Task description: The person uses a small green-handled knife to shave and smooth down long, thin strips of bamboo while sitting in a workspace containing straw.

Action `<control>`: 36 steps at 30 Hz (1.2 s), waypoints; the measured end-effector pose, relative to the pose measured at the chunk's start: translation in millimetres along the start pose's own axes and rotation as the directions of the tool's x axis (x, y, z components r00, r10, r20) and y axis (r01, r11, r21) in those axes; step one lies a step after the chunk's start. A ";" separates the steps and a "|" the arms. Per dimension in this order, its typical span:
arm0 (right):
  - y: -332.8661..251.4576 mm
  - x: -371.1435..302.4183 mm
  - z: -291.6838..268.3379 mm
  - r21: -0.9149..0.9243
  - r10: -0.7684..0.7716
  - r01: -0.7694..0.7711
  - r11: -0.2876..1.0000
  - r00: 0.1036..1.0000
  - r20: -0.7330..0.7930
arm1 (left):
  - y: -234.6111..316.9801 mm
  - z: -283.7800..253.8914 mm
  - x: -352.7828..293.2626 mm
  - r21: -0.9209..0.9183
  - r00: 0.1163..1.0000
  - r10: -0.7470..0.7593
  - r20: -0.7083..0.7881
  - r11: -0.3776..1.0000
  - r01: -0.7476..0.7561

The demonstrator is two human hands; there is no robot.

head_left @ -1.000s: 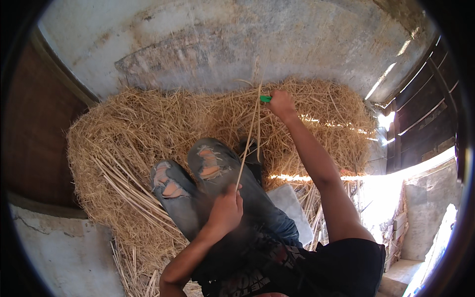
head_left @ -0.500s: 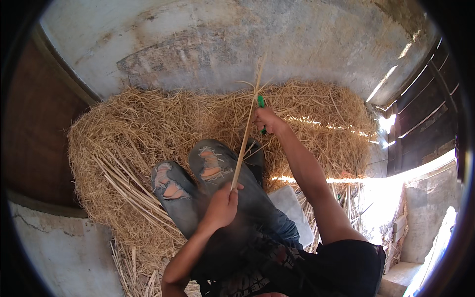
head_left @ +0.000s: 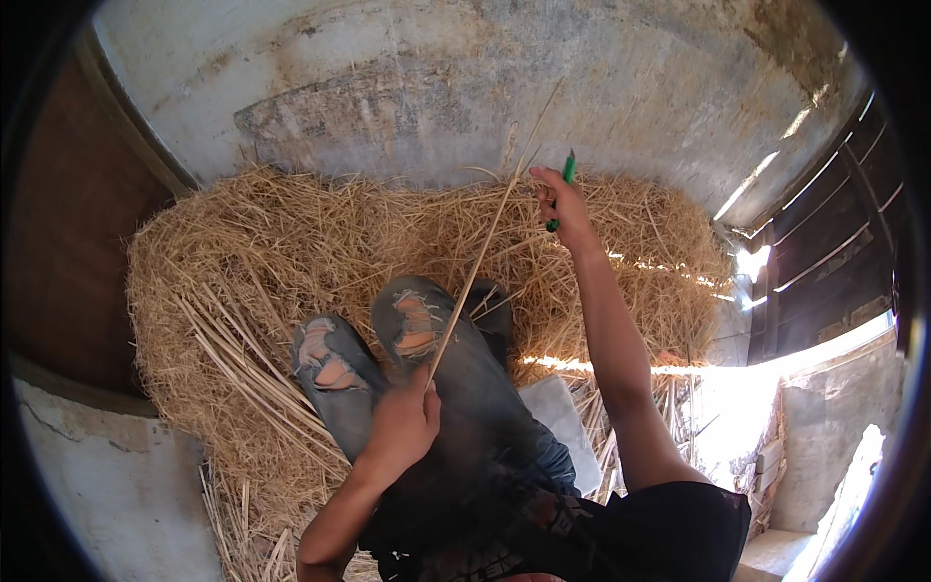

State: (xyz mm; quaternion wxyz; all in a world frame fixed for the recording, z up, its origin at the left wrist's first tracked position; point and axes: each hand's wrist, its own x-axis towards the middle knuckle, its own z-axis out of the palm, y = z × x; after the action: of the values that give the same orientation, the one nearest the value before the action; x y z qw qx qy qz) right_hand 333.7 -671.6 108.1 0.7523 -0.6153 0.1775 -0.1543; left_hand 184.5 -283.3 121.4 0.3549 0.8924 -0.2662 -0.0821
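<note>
My left hand (head_left: 403, 425) is closed around the lower end of a long, thin bamboo-like strip (head_left: 493, 233), held near my lap. The strip slants up and away to the right, past my knees, and its far tip shows against the wall. My right hand (head_left: 566, 206) is closed on a green-handled knife (head_left: 568, 171) whose dark blade points up and away. Its thumb side is right beside the upper part of the strip; I cannot tell whether they touch. A thin curl of fibre sticks out near there.
Dry straw (head_left: 281, 223) lies heaped around my legs in torn jeans (head_left: 456, 388). Several pale strips (head_left: 247, 364) rest on it at the left. A concrete wall (head_left: 388, 78) stands ahead, dark slats (head_left: 824, 233) at the right. A grey slab (head_left: 562, 417) is beside my thigh.
My right hand has moved away to the right and farther out with the knife, off the strip. My left hand has drawn slightly back and left, and the strip leans more to the right.
</note>
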 end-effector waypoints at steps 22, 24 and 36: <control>24.9 15.7 57.2 0.549 0.091 -0.050 0.835 0.995 -0.048 | -5.6 -14.7 -10.2 -0.109 0.989 -0.145 -0.015 0.984 0.143; 24.7 16.8 50.6 0.579 0.119 -0.078 0.812 0.992 -0.033 | -5.1 -17.5 -12.5 -0.167 0.983 -0.183 -0.020 0.970 0.178; 16.5 -25.3 53.8 -0.735 -0.156 0.144 0.662 0.986 0.053 | -12.2 -19.2 -15.2 -0.349 0.983 -0.175 -0.050 0.925 0.147</control>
State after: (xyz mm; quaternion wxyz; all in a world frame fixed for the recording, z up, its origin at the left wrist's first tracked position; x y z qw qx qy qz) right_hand 336.0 -610.1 103.5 0.4241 -0.8773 0.1789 -0.1357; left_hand 183.2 -256.4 126.7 0.5079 0.8380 -0.1593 -0.1204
